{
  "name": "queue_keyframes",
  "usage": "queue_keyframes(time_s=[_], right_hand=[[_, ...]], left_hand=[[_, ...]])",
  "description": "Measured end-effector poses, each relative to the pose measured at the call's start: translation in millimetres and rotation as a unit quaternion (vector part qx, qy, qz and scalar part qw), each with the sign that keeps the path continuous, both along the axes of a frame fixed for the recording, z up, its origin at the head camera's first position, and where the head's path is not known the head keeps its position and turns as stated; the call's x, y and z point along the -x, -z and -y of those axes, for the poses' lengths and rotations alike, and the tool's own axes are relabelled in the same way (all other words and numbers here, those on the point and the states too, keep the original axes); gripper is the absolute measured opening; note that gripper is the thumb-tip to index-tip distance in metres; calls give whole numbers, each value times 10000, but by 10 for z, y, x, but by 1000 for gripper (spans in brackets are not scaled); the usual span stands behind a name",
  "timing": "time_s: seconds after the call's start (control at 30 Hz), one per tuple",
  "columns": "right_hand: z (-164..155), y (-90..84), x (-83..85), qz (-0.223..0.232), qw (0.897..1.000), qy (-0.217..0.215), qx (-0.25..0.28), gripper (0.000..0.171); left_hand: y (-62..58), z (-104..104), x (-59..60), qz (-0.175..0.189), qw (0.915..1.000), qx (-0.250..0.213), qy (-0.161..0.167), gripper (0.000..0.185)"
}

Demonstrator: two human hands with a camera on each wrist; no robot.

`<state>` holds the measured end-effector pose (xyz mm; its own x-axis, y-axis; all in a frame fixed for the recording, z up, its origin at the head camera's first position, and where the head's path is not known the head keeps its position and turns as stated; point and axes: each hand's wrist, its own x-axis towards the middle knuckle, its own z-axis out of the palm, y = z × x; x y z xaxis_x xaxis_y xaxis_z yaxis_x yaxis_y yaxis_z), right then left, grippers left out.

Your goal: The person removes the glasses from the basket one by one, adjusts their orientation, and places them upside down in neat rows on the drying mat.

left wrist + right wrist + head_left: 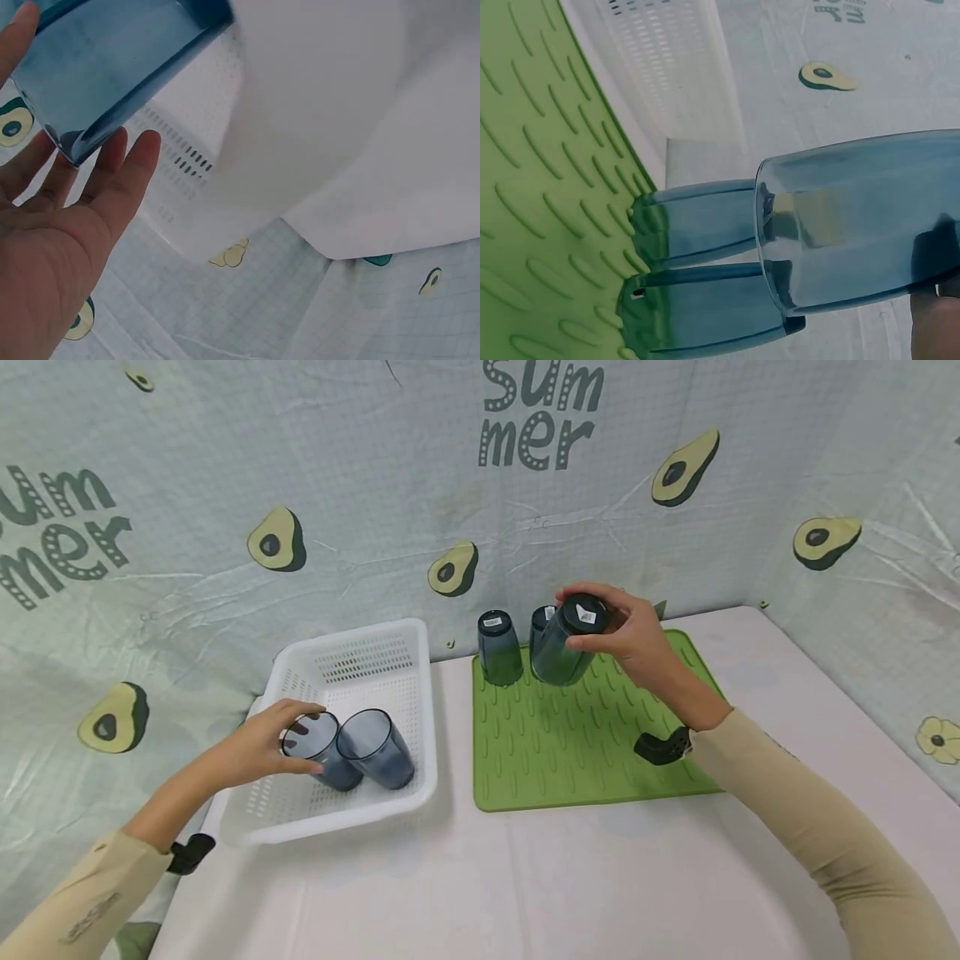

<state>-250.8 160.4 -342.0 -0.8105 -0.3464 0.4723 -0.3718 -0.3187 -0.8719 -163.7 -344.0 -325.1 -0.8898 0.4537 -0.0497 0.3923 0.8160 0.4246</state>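
Staged tabletop set, not a lived-in room; looks like a recording booth dressed as a dish-drying spot. A printed cloth backdrop (375, 485) with avocados and the word "summer" hangs on three sides, creased, closing off whatever lies behind. Pale pink table (600, 877) runs up to it. Kitchen props only: a white perforated plastic basket (390, 652) on the left, a green ribbed drying mat (570, 760) on the right, several dark blue tumblers (498, 647) between them. Black camera mounts (660, 747) strapped at both wrists point to a data-collection setup.
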Motion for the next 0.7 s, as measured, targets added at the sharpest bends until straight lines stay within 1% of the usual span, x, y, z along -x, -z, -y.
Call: queue_keyframes(time_s=[0.17,0.27,0.37,0.47,0.53,0.63,0.7], right_hand=[[-48,21,-18,205,9995,138,-215,60],[-68,35,-19,234,9991,227,-287,60],[-89,44,-15,214,9987,301,-346,60],[-116,55,-6,150,9980,414,-443,59],[-134,65,2,97,9974,497,-509,58],[-152,85,14,44,9967,565,-579,57],[-164,101,22,48,9964,596,-594,57]], left_hand=[[9,-52,57,56,9997,-26,-242,82],[7,-69,65,162,9993,-142,-294,85],[-5,-69,50,370,9982,-300,-358,86],[-20,-65,26,636,9956,-434,-531,84],[-25,-67,7,783,9935,-422,-717,83],[-32,-80,-34,899,9906,-326,-977,84],[-39,-97,-60,963,9892,-243,-1074,85]])
